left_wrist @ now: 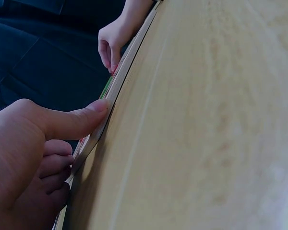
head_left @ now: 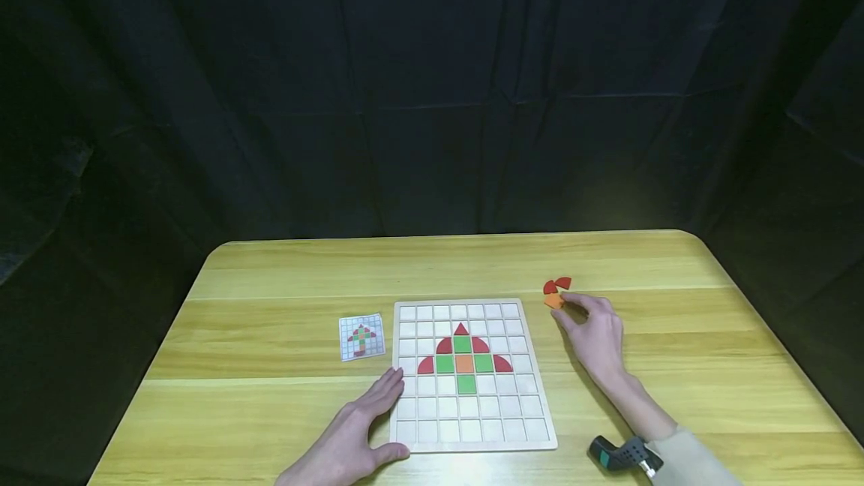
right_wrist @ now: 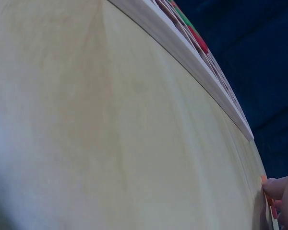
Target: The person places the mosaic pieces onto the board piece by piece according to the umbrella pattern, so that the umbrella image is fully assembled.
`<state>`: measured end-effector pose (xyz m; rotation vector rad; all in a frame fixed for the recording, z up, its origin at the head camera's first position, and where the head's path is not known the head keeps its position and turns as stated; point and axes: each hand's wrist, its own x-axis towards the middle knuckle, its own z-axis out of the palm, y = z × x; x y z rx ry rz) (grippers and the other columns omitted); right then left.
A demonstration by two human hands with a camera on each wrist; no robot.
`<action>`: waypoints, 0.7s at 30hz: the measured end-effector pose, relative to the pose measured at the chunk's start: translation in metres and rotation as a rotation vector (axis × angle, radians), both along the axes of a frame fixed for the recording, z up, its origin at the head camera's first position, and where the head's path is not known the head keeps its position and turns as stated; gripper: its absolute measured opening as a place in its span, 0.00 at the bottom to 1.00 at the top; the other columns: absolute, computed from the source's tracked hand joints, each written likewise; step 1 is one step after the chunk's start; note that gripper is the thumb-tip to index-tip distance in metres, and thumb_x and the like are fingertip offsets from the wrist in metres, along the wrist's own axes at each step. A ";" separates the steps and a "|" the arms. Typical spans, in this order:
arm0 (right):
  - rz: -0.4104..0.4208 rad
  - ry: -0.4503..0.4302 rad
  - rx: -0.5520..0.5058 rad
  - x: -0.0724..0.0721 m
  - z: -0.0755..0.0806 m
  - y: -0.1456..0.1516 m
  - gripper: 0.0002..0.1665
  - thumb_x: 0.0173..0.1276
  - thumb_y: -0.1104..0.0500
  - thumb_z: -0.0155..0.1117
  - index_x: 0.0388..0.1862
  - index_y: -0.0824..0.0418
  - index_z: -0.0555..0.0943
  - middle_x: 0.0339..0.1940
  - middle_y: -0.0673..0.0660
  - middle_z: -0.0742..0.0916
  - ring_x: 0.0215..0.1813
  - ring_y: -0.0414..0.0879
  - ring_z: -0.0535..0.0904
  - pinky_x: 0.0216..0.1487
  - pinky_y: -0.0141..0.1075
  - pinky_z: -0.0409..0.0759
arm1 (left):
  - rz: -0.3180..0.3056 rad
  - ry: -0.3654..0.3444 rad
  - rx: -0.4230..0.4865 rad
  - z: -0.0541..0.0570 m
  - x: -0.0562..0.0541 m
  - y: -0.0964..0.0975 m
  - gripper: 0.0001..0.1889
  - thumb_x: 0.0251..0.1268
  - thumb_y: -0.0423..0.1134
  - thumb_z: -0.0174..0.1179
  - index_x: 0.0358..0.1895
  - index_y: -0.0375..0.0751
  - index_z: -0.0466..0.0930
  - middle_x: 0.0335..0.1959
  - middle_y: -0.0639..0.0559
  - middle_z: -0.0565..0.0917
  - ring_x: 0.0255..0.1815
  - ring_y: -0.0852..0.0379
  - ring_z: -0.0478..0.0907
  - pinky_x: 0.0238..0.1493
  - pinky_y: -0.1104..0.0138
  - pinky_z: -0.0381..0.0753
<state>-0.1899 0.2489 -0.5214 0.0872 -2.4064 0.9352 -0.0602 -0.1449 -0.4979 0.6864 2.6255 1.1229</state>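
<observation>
Beside the board's right edge, my right hand (head_left: 596, 334) pinches an orange piece (head_left: 553, 301) between thumb and forefinger. In the right wrist view the thumb tip lies against the orange piece (right_wrist: 264, 180). Two red quarter-round pieces (head_left: 563, 283) lie just behind it. My left hand (head_left: 358, 426) rests on the table at the left edge of a white gridded board (head_left: 486, 446), fingers fairly straight, thumb and fingertips touching its side. On the board, green squares (head_left: 445, 364), an orange square (head_left: 464, 364), red quarter-rounds (head_left: 502, 364) and a red triangle (head_left: 461, 329) form an arrow-like shape.
A small picture card (head_left: 361, 337) printed with a similar pattern lies left of the board. Everything stands on a wooden table (head_left: 270, 276) with a black curtain (head_left: 432, 96) behind. A dark wrist device (head_left: 624, 454) sits at the right sleeve (head_left: 688, 460).
</observation>
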 end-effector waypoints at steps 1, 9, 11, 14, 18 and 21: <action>-0.003 -0.002 -0.001 0.000 0.000 0.001 0.17 0.54 0.65 0.79 0.44 0.67 0.87 0.42 0.66 0.90 0.47 0.63 0.82 0.49 0.57 0.79 | 0.001 0.001 0.000 0.000 0.000 0.000 0.45 0.60 0.54 0.69 0.76 0.36 0.60 0.81 0.51 0.56 0.80 0.47 0.54 0.75 0.52 0.62; -0.004 0.020 0.026 -0.003 -0.001 0.003 0.13 0.53 0.66 0.79 0.38 0.68 0.88 0.38 0.65 0.90 0.44 0.63 0.84 0.46 0.56 0.79 | 0.003 -0.003 -0.005 0.000 0.001 0.000 0.45 0.61 0.54 0.69 0.76 0.36 0.60 0.81 0.50 0.57 0.80 0.47 0.54 0.75 0.53 0.63; -0.003 0.021 0.037 -0.002 0.000 0.004 0.12 0.54 0.66 0.79 0.38 0.68 0.88 0.38 0.65 0.90 0.43 0.63 0.84 0.45 0.55 0.79 | 0.004 -0.006 -0.005 0.000 0.001 0.000 0.45 0.60 0.54 0.69 0.76 0.36 0.60 0.81 0.50 0.57 0.80 0.47 0.54 0.75 0.52 0.63; 0.006 0.010 0.052 0.001 0.001 0.004 0.13 0.55 0.65 0.78 0.39 0.67 0.88 0.39 0.65 0.90 0.43 0.62 0.84 0.44 0.55 0.78 | 0.003 -0.007 -0.004 0.001 0.000 0.001 0.45 0.60 0.54 0.69 0.76 0.35 0.61 0.81 0.49 0.57 0.80 0.47 0.54 0.75 0.52 0.63; 0.019 -0.034 0.044 0.008 0.004 0.005 0.13 0.56 0.63 0.78 0.41 0.65 0.89 0.40 0.63 0.91 0.46 0.62 0.84 0.46 0.54 0.76 | 0.001 -0.002 -0.003 0.001 0.000 0.001 0.45 0.60 0.54 0.69 0.76 0.35 0.61 0.80 0.49 0.57 0.80 0.47 0.54 0.75 0.52 0.62; 0.028 -0.058 0.017 0.016 0.005 0.004 0.13 0.57 0.63 0.77 0.42 0.65 0.88 0.41 0.62 0.91 0.48 0.61 0.84 0.49 0.53 0.75 | 0.001 0.000 -0.001 0.001 0.000 0.000 0.45 0.60 0.54 0.69 0.76 0.35 0.61 0.81 0.49 0.57 0.80 0.47 0.54 0.75 0.52 0.62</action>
